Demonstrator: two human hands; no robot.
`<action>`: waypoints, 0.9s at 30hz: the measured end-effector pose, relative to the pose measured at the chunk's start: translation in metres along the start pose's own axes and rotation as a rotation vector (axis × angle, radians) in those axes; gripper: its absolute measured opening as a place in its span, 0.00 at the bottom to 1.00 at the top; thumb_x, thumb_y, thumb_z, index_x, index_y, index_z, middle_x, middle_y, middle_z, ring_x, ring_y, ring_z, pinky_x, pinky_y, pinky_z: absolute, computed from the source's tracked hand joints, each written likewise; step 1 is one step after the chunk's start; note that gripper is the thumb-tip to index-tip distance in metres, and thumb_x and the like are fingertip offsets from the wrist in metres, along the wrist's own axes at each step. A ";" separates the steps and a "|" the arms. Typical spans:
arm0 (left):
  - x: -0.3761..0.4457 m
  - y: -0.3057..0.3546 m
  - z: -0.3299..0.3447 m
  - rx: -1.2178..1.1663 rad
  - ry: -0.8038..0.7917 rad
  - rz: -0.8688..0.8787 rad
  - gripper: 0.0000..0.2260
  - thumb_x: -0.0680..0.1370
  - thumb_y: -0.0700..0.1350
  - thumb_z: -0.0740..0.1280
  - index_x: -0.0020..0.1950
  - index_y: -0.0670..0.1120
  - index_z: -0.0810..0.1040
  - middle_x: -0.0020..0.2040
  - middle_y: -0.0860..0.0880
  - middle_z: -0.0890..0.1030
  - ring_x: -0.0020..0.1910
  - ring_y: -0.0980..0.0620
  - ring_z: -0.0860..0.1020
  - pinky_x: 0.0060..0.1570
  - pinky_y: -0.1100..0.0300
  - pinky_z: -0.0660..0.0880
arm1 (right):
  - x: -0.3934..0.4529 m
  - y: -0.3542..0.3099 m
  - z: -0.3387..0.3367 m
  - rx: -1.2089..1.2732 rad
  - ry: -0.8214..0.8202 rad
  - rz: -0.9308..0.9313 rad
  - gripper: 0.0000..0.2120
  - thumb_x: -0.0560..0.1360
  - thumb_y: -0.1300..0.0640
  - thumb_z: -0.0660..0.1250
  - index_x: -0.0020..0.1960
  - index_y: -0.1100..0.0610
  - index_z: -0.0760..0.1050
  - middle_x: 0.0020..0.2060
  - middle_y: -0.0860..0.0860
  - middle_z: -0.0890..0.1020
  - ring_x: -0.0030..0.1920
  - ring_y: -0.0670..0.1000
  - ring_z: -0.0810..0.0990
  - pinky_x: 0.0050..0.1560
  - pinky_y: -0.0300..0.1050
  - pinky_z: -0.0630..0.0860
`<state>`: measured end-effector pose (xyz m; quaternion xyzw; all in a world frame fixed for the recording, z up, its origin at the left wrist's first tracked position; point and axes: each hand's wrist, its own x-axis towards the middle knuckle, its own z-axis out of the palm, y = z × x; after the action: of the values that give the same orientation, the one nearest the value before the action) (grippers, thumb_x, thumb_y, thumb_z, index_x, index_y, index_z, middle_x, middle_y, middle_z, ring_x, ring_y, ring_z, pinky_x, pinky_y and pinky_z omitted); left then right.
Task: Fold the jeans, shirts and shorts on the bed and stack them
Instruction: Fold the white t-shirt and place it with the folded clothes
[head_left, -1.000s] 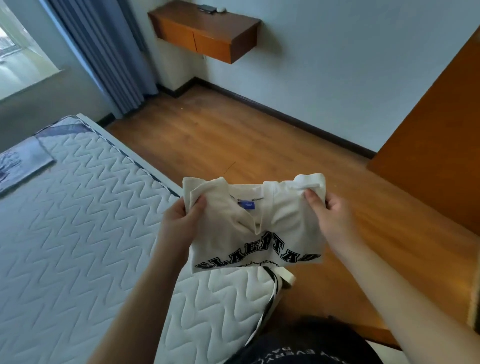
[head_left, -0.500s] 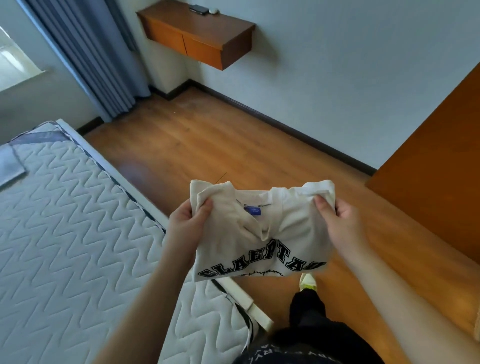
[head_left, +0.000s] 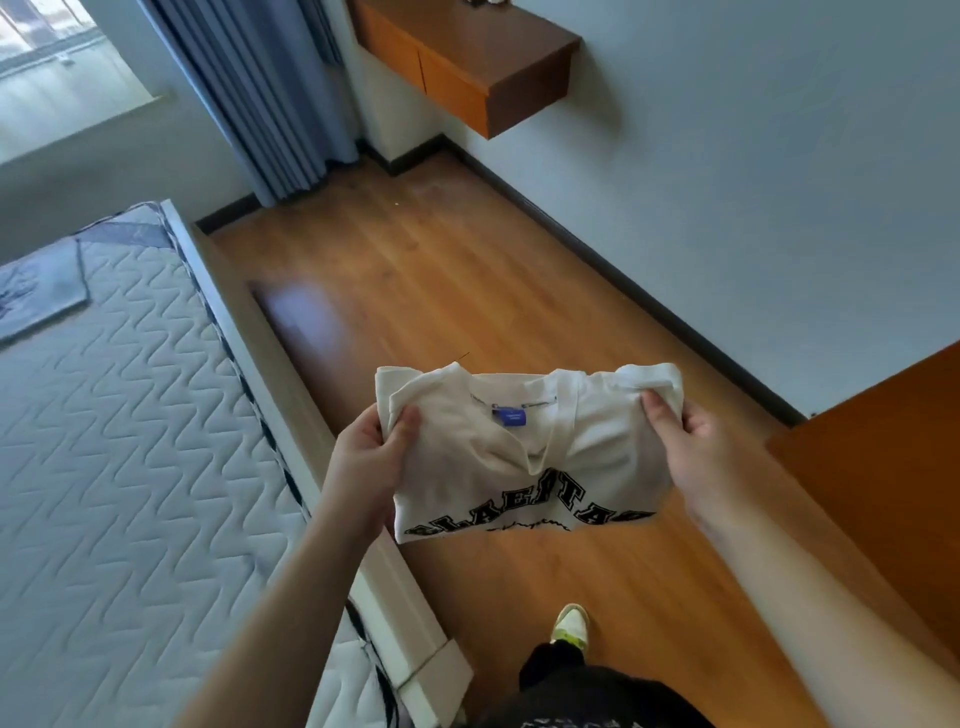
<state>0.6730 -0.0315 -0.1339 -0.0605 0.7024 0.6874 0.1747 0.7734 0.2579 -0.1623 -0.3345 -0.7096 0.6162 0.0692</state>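
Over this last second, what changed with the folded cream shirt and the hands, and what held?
The folded cream shirt was carried right, from over the mattress corner to over the wooden floor beside the bed, as the person stepped that way; a shoe came into view. Unchanged: the left hand and right hand still pinch the shirt's upper corners, and its fold is the same.

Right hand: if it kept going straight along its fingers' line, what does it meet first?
The right hand points inward and left, so it would run into the folded cream shirt it already pinches, then the left hand gripping the other edge. Depth is unclear, but nothing else seems to lie between.
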 end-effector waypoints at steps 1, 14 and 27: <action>0.006 0.003 0.005 -0.001 0.001 0.003 0.08 0.80 0.50 0.67 0.50 0.47 0.83 0.48 0.44 0.85 0.47 0.49 0.84 0.41 0.62 0.79 | 0.008 -0.002 -0.003 0.011 -0.006 -0.007 0.17 0.71 0.30 0.64 0.49 0.40 0.80 0.44 0.43 0.85 0.48 0.47 0.83 0.56 0.54 0.78; 0.069 0.022 -0.017 -0.107 0.157 -0.030 0.10 0.80 0.53 0.66 0.50 0.49 0.84 0.50 0.46 0.85 0.49 0.49 0.84 0.40 0.62 0.80 | 0.081 -0.043 0.055 0.006 -0.135 -0.040 0.11 0.76 0.38 0.66 0.48 0.43 0.82 0.45 0.48 0.86 0.48 0.48 0.83 0.52 0.51 0.79; 0.208 0.078 -0.131 -0.200 0.168 0.016 0.15 0.75 0.57 0.71 0.49 0.45 0.83 0.49 0.42 0.85 0.48 0.47 0.84 0.41 0.59 0.80 | 0.193 -0.154 0.220 -0.078 -0.243 -0.187 0.11 0.76 0.38 0.65 0.46 0.42 0.83 0.42 0.43 0.85 0.47 0.46 0.83 0.51 0.47 0.78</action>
<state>0.4327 -0.1251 -0.1292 -0.1294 0.6428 0.7480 0.1025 0.4529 0.1817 -0.1317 -0.1922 -0.7642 0.6150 0.0270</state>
